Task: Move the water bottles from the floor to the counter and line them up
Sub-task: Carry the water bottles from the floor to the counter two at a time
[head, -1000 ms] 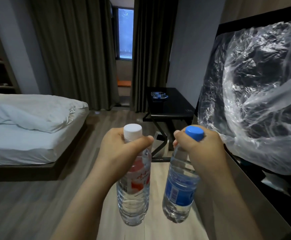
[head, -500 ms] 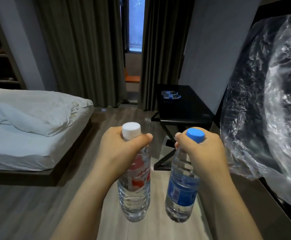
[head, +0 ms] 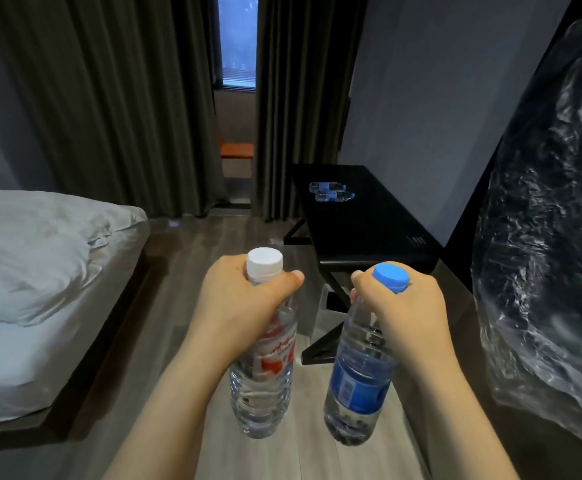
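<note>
Two water bottles are held upright above the wooden floor [head: 192, 258], as in the picture half a second before. The white-capped bottle [head: 265, 386], with a red label, is grasped at its neck by the left hand [head: 244, 306], whose fingers [head: 282, 282] are curled round it. The blue-capped bottle [head: 358, 386], with a blue label, is grasped likewise by the right hand [head: 407, 306]. Since the earlier picture the black worktop [head: 369, 223] ahead has been brought slightly nearer, and the crinkled clear plastic sheeting [head: 552, 237] has slid further toward the right edge. Two small bottles [head: 331, 191] with blue labels are seen lying on their sides, just beside each other, on the far part of the worktop. A bed [head: 22, 306] with white sheets is set at the left. Dark curtains [head: 126, 98] hang at the back, parted round a narrow window [head: 239, 39].
</note>
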Action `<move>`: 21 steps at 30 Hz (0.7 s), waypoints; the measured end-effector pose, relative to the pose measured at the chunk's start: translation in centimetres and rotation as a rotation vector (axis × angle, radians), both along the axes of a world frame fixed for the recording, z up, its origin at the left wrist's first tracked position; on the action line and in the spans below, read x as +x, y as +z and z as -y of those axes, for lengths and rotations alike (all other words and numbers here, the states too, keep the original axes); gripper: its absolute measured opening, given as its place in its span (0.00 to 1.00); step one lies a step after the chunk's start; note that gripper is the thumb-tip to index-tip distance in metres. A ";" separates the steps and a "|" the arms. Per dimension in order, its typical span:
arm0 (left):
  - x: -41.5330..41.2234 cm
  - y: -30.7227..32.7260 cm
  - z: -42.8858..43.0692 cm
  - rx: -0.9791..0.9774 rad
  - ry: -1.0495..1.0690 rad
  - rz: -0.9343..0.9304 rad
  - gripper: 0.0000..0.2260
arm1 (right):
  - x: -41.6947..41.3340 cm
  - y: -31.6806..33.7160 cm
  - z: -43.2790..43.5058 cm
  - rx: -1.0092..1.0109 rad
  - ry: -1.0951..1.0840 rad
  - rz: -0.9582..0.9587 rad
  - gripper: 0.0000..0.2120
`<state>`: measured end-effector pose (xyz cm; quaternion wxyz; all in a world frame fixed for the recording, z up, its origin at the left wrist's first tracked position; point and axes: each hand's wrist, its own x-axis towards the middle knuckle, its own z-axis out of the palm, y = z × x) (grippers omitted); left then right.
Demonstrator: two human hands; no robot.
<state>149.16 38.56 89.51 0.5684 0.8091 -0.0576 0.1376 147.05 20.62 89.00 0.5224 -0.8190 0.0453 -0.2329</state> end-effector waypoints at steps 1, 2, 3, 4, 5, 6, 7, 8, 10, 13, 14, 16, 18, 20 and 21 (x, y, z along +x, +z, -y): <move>1.6 -0.2 -0.1 0.000 -0.004 -0.007 0.17 | 1.5 -0.1 -0.1 -0.007 -0.008 -0.012 0.14; 3.2 -0.4 -0.1 -0.002 -0.011 -0.018 0.16 | 3.0 -0.3 -0.1 -0.009 -0.013 -0.021 0.14; 4.7 -0.6 -0.1 -0.004 -0.019 -0.030 0.16 | 4.5 -0.6 -0.1 -0.002 -0.018 -0.024 0.13; 6.4 -0.8 -0.1 -0.002 -0.027 -0.040 0.16 | 6.2 -0.8 0.0 0.006 -0.024 -0.024 0.13; 8.1 -1.0 0.1 0.002 -0.033 -0.046 0.16 | 7.9 -1.0 0.2 0.006 -0.033 -0.022 0.13; 9.7 -1.2 0.3 0.009 -0.038 -0.048 0.16 | 9.7 -1.2 0.4 -0.006 -0.043 -0.021 0.13; 11.4 -1.3 0.5 0.016 -0.039 -0.047 0.16 | 11.4 -1.4 0.7 -0.019 -0.049 -0.020 0.14; 13.0 -1.4 0.8 0.021 -0.040 -0.046 0.16 | 13.1 -1.6 1.0 -0.023 -0.047 -0.017 0.14; 16.2 -1.4 1.6 0.024 -0.035 -0.040 0.16 | 16.5 -1.8 1.7 -0.008 -0.031 -0.009 0.14; 21.2 -1.0 3.0 0.022 -0.024 -0.032 0.17 | 21.4 -1.4 3.2 0.016 -0.017 -0.007 0.14; 22.7 -0.9 3.5 0.020 -0.022 -0.029 0.17 | 22.9 -1.2 3.7 0.020 -0.016 -0.006 0.14; 25.6 -0.8 4.5 0.012 -0.020 -0.019 0.17 | 25.9 -1.0 4.8 0.013 -0.022 -0.004 0.14; 28.3 -0.8 5.3 0.007 -0.024 -0.024 0.17 | 28.6 -1.0 5.6 -0.003 -0.033 -0.002 0.15; 30.9 -1.0 5.9 0.003 -0.032 -0.047 0.18 | 31.0 -1.2 6.3 -0.013 -0.042 -0.013 0.15; 32.2 -1.1 6.1 0.002 -0.037 -0.055 0.18 | 32.2 -1.3 6.6 -0.011 -0.044 -0.023 0.16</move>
